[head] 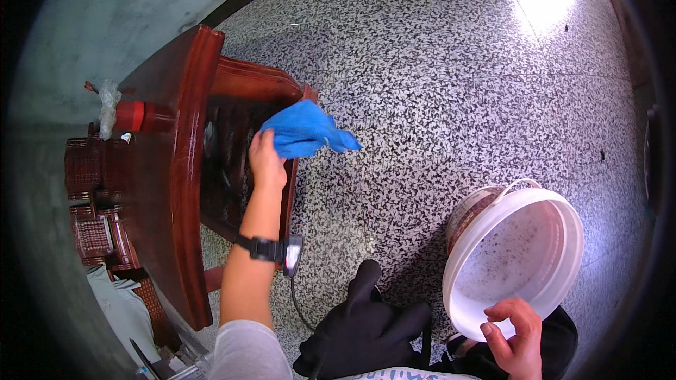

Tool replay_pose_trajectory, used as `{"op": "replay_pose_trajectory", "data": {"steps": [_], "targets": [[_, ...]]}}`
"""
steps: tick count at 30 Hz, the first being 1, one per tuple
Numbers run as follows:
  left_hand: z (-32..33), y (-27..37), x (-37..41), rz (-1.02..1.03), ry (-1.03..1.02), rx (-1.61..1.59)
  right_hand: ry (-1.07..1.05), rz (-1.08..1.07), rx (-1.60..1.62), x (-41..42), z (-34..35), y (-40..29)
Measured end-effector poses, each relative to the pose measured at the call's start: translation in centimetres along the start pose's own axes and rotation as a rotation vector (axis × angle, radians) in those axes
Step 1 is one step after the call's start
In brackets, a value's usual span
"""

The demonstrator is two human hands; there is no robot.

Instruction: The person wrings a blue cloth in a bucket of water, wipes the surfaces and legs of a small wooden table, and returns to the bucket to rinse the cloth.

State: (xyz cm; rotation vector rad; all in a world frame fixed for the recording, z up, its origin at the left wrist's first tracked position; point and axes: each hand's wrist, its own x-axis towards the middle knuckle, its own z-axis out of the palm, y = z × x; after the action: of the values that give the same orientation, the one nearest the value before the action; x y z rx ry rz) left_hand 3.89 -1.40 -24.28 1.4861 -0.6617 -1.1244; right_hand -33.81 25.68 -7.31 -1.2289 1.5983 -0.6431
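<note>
My left hand (267,161) grips a blue cloth (301,129) by its near end. The cloth bunches over the edge of the lower shelf of a dark red lacquered wooden table (185,169), and its free corner hangs out over the floor. A strapped device with a cable sits on my left forearm. At the lower right, my right hand (515,335) has thumb and index finger bent with a gap between them. It appears in front of the near rim of a white plastic bucket (454,285); whether it touches the rim is unclear. Cloudy, speckled liquid (507,253) shows inside the bucket.
On the tabletop stand a red cylindrical object (129,116) and crumpled clear plastic (109,108). Wooden chairs with woven panels (92,235) and a pale cloth (119,306) lie beyond it. The speckled floor (422,89) extends right; the cable (298,301) runs towards my legs.
</note>
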Motion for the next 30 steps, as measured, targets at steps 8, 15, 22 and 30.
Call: {"op": "replay_pose_trajectory", "data": {"steps": [8, 15, 22, 30], "targets": [[3.8, 4.4, 0.0, 0.603, -0.001, -0.242, -0.031, -0.005, 0.001, 0.4, 0.6, -0.6], [5.4, 2.3, 5.8, 0.99, 0.604, 0.863, 0.006, 0.038, -0.056, 0.7, 2.4, -0.2], [1.0, -5.1, 10.9, 0.745, 0.427, 0.718, 0.054, 0.08, -0.088, 0.3, 3.4, -0.6], [-0.6, 0.5, 9.6, 0.152, 0.062, -0.518, 0.089, 0.098, -0.121, 0.6, 3.9, -0.2]]}}
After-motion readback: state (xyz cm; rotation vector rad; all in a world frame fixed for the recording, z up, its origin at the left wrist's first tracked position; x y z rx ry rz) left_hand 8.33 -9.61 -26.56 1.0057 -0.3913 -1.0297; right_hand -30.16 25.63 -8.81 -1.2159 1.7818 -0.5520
